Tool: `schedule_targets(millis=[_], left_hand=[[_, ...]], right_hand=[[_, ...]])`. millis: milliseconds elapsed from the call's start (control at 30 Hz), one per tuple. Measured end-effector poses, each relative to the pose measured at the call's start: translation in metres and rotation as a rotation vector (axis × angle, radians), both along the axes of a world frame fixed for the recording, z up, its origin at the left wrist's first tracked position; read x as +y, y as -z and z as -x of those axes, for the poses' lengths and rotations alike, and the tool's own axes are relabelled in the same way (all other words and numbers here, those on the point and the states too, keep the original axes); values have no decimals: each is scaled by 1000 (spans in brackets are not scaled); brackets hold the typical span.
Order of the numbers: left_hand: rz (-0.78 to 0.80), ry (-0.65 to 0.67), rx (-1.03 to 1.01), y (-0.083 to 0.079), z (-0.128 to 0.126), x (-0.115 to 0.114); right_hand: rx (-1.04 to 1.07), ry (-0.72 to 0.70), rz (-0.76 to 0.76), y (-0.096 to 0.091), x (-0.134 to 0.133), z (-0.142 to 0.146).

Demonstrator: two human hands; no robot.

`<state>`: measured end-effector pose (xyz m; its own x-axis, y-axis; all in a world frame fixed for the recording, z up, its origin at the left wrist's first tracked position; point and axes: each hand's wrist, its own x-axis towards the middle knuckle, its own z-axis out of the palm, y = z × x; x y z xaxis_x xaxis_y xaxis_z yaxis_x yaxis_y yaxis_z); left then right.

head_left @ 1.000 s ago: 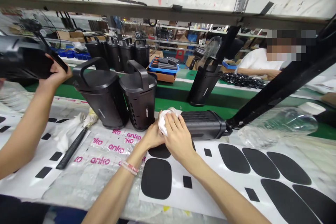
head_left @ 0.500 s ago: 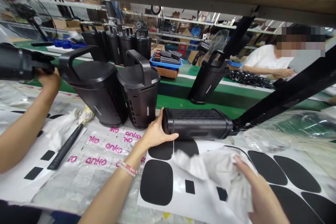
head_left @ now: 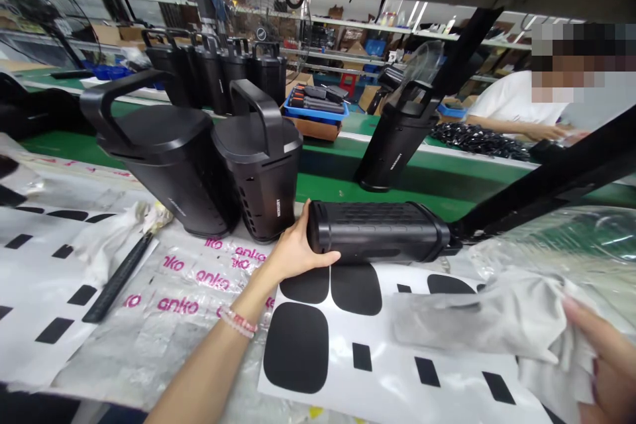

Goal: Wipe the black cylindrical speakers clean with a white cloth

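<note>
"Gripping what, that left hand [head_left: 297,252]?"

"Its fingers clasp the left end of a black case [head_left: 375,230], thumb along the front side."

"Where does the case lie?"

"On its side on the tabletop [head_left: 149,358], at the back edge of a white sheet [head_left: 392,371] of black stickers [head_left: 297,348], with its right end near a black post [head_left: 541,175]. Two standing cases [head_left: 261,159] are just to its left."

"And the right hand [head_left: 613,348]?"

"At the right edge of view, fingers clutching a crumpled white cloth [head_left: 507,321] that hangs over the sheet, though blur hides how each finger sits."
</note>
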<state>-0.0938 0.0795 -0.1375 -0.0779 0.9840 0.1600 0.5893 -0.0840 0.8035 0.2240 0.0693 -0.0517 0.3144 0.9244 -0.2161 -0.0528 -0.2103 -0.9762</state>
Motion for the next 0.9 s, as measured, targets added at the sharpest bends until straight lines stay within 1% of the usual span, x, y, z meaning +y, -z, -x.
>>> schedule_targets(millis=[67, 133, 267, 333, 400, 500, 633, 700, 767, 833, 867, 900], left_hand=[[-2, 2, -3, -1, 0, -1], [-42, 35, 10, 0, 1, -2], [-227, 150, 104, 3, 3, -5], [-293, 166, 146, 4, 3, -6], [-333, 171, 180, 5, 3, -6], [-416, 199, 229, 5, 4, -6], [-518, 238, 251, 7, 4, -5], [-523, 244, 254, 9, 5, -4], [-493, 240, 256, 9, 6, -4], [-410, 233, 241, 7, 7, -4], [-352, 227, 227, 6, 7, -5], [-290, 221, 211, 4, 8, -5]], right_hand=[[103, 18, 26, 1, -1, 3], [154, 18, 35, 8, -4, 7], [207, -6, 128, 30, -10, 14], [196, -18, 142, 37, -14, 19], [189, -20, 126, 40, -19, 26], [228, 5, 112, 38, -25, 36], [308, 15, 174, 40, -26, 40], [348, 32, 212, 45, -24, 38], [379, 49, 230, 50, -21, 35], [386, 60, 231, 54, -17, 28], [365, 77, 215, 54, -15, 23], [296, 104, 169, 54, -14, 17]])
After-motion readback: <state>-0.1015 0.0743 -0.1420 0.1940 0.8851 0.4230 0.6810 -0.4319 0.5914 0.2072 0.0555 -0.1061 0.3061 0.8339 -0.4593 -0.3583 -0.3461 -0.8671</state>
